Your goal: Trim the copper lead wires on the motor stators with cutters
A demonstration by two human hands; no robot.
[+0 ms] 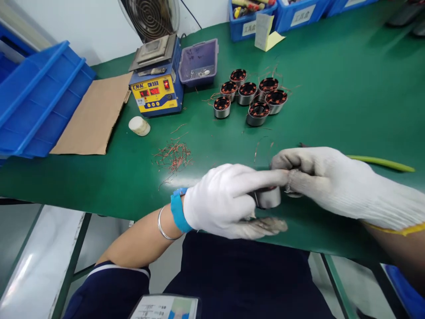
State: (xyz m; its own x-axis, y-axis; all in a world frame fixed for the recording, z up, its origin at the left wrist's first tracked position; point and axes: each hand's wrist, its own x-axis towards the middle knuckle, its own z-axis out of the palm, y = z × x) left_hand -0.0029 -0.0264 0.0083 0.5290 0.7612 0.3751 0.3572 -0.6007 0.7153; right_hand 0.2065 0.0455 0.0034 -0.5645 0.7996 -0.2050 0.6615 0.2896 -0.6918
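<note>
Though gloved, left hand [223, 201] (by cylinder [268, 198])

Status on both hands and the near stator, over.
Left hand at the near stator, grip unclear. Right hand pinched closed, contents unclear. Hands partly cover stator; wire scraps lie clear, leftward.

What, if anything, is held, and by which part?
The left hand is beside the stator; whether it or the right hand grips anything, and where, cannot be told.
</note>
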